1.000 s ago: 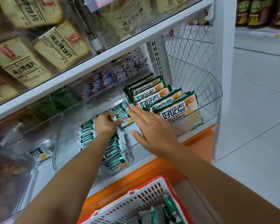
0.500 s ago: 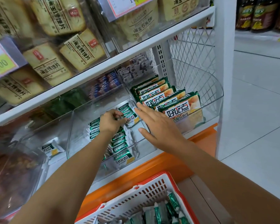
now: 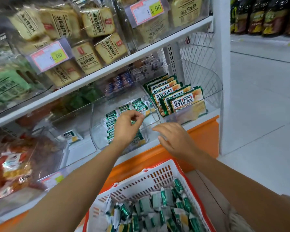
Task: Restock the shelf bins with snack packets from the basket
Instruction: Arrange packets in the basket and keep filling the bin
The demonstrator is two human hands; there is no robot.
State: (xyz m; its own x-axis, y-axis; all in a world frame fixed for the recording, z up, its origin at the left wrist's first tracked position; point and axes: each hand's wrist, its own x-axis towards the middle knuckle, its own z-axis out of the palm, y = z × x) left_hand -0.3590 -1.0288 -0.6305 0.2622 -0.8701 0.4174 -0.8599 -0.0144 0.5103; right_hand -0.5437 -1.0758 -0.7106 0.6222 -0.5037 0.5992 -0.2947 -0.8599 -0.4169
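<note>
Shelf (image 3: 107,67): white boards carrying clear bins, orange base below.
Basket (image 3: 159,176): white with a red rim, in front of the shelf's base; green-and-white snack packets (image 3: 157,208) heaped inside.
Middle bin (image 3: 99,129): on the bottom board, at its front edge; a packet row (image 3: 111,121) lies in it (larger packs (image 3: 182,101) stand in the bin to its right).
Left hand (image 3: 127,126): above the packet row, fingers curled toward the thumb; whether it pinches anything, I cannot tell.
Right hand (image 3: 172,139): over the middle bin's front right corner, fingers loose, holding nothing.
</note>
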